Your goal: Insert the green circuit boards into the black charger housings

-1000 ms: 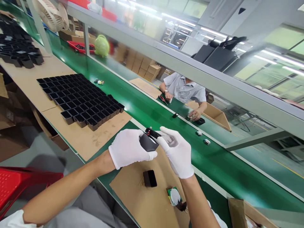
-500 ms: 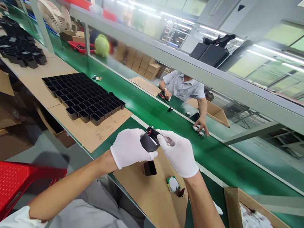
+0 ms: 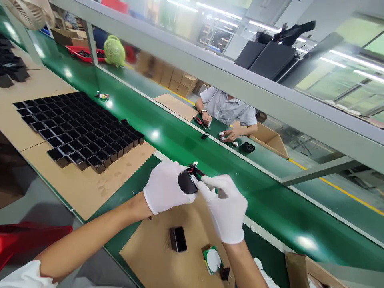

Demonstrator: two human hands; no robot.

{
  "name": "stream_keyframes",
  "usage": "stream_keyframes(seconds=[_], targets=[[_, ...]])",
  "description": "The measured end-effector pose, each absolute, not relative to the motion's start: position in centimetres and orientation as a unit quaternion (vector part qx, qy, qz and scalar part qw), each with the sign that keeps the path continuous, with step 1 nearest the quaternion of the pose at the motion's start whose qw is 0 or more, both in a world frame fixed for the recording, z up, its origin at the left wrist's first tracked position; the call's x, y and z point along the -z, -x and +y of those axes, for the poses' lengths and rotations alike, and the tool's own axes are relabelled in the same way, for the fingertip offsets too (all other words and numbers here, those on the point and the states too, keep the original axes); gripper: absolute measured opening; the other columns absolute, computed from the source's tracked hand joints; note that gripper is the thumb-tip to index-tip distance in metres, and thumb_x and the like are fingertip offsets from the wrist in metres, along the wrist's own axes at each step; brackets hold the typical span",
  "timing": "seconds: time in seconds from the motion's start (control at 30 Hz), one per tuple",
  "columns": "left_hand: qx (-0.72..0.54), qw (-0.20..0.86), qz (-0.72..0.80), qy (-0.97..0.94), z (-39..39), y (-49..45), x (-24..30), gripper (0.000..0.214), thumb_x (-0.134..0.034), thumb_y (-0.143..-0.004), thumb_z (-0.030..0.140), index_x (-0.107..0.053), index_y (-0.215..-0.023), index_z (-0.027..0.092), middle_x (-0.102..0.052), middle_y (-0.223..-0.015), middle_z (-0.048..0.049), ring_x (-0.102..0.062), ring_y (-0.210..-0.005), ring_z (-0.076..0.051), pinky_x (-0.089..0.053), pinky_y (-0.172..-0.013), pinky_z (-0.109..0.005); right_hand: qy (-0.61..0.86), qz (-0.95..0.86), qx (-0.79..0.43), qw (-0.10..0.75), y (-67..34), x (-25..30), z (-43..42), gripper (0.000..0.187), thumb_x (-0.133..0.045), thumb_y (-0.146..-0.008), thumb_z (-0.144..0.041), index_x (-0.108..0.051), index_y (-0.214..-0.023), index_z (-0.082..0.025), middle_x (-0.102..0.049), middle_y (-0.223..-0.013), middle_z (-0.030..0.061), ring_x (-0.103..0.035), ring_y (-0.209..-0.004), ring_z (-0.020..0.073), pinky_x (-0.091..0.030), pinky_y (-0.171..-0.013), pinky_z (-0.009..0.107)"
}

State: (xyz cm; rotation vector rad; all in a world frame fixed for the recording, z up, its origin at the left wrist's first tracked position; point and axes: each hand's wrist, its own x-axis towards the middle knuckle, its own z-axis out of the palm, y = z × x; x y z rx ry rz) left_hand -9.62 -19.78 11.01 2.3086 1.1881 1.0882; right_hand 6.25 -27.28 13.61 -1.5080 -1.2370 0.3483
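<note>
My left hand (image 3: 166, 188), in a white glove, is wrapped round a black plastic housing (image 3: 186, 183). A red wire and a small white connector (image 3: 195, 163) show at the housing's open end. My right hand (image 3: 226, 210), gloved too, pinches a narrow black part (image 3: 198, 171) at that end; its fingertips partly hide it. Below my hands, an open black case (image 3: 178, 239) lies on a cardboard sheet (image 3: 150, 252). Nearer my right forearm is a green circuit board (image 3: 212, 259) with a white patch, and beside it a small black piece with metal pins (image 3: 225, 273).
Rows of black cases (image 3: 81, 128) cover cardboard on the left. A green conveyor belt (image 3: 168, 140) runs diagonally past my hands. Across it, a co-worker (image 3: 228, 108) handles small white-and-black parts. A cardboard box (image 3: 300, 268) stands lower right; a metal beam (image 3: 210, 64) crosses overhead.
The housing has turned in my left hand, and my right fingers have shifted slightly down along its open end. My view has swung. The co-worker's reaching hand has drawn back to the left.
</note>
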Motion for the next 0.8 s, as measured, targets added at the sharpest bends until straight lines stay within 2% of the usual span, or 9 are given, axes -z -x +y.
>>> stream_keyframes(seconds=[0.1,0.2,0.23,0.3,0.4,0.53,0.63,0.73,0.8], targets=[[-0.37,0.135,0.39,-0.832,-16.9,7.7,-9.8,0.031,-0.074,-0.075,0.044,-0.081,-0.093,0.02,-0.072,-0.08,-0.0098,-0.073,-0.082,-0.032,-0.054,-0.077,-0.043,0.647,-0.478,-0.269,0.529,-8.4,-11.9,-24.5,0.048,-0.096,-0.072,-0.06,-0.064,-0.07,-0.024,-0.059,-0.062,-0.0043,-0.054,-0.056,0.0146,-0.046,-0.053,0.032],[-0.345,0.128,0.345,-0.864,-13.2,5.3,-8.1,0.049,-0.078,-0.073,0.049,-0.083,-0.112,0.019,-0.073,-0.086,-0.0112,-0.073,-0.093,-0.035,-0.055,-0.087,-0.047,0.635,-0.439,-0.37,0.517,-10.8,-9.8,-21.7,0.066,-0.093,-0.072,-0.071,-0.045,-0.065,-0.026,-0.049,-0.058,-0.0076,-0.055,-0.054,0.0136,-0.05,-0.052,0.03],[-0.335,0.129,0.335,-0.871,-11.9,4.3,-7.4,0.051,-0.079,-0.074,0.049,-0.082,-0.115,0.019,-0.073,-0.089,-0.0118,-0.073,-0.095,-0.035,-0.055,-0.089,-0.048,0.633,-0.428,-0.387,0.516,-11.6,-9.1,-20.8,0.065,-0.091,-0.077,-0.068,-0.044,-0.067,-0.025,-0.049,-0.06,-0.008,-0.057,-0.057,0.0131,-0.053,-0.056,0.03],[-0.315,0.134,0.331,-0.879,-9.7,2.5,-6.1,0.049,-0.079,-0.08,0.049,-0.081,-0.116,0.017,-0.074,-0.094,-0.0134,-0.073,-0.098,-0.035,-0.055,-0.09,-0.047,0.637,-0.412,-0.403,0.512,-13.0,-7.7,-19.2,0.051,-0.083,-0.092,-0.058,-0.052,-0.074,-0.022,-0.054,-0.066,-0.0074,-0.06,-0.061,0.0116,-0.056,-0.062,0.028],[-0.272,0.15,0.327,-0.893,-7.0,0.3,-4.3,0.047,-0.082,-0.085,0.052,-0.078,-0.116,0.015,-0.075,-0.102,-0.0122,-0.073,-0.1,-0.032,-0.058,-0.092,-0.046,0.66,-0.4,-0.408,0.488,-14.9,-5.7,-16.8,0.03,-0.071,-0.106,-0.046,-0.068,-0.101,-0.017,-0.068,-0.087,-0.002,-0.066,-0.071,0.0117,-0.059,-0.067,0.028],[-0.203,0.182,0.313,-0.91,-4.2,-1.3,-2.3,0.037,-0.074,-0.102,0.048,-0.072,-0.121,0.016,-0.075,-0.12,-0.0092,-0.073,-0.108,-0.025,-0.062,-0.099,-0.048,0.704,-0.39,-0.397,0.442,-16.5,-2.9,-13.4,0.031,-0.072,-0.106,-0.042,-0.07,-0.124,-0.017,-0.074,-0.114,0.0054,-0.073,-0.09,0.0172,-0.065,-0.078,0.034],[-0.159,0.219,0.302,-0.914,-2.4,-2.1,-0.5,0.034,-0.073,-0.105,0.044,-0.071,-0.126,0.017,-0.073,-0.129,-0.0107,-0.073,-0.115,-0.026,-0.063,-0.101,-0.049,0.733,-0.386,-0.396,0.396,-16.7,-0.5,-11.1,0.036,-0.072,-0.106,-0.043,-0.068,-0.132,-0.018,-0.073,-0.125,0.0083,-0.074,-0.102,0.021,-0.067,-0.087,0.04],[-0.134,0.266,0.297,-0.907,-0.9,-2.5,1.1,0.035,-0.073,-0.105,0.042,-0.071,-0.129,0.016,-0.073,-0.131,-0.0109,-0.073,-0.115,-0.026,-0.064,-0.101,-0.05,0.76,-0.392,-0.383,0.35,-16.3,0.8,-9.9,0.039,-0.071,-0.106,-0.044,-0.067,-0.135,-0.018,-0.072,-0.129,0.0093,-0.074,-0.106,0.0226,-0.066,-0.09,0.043],[-0.134,0.298,0.304,-0.895,0.0,-2.2,1.6,0.034,-0.073,-0.105,0.042,-0.071,-0.127,0.016,-0.074,-0.129,-0.0104,-0.074,-0.113,-0.026,-0.064,-0.1,-0.049,0.777,-0.408,-0.359,0.318,-16.1,-0.1,-10.2,0.035,-0.07,-0.107,-0.045,-0.069,-0.13,-0.018,-0.074,-0.121,0.0074,-0.074,-0.098,0.0197,-0.066,-0.085,0.039]])
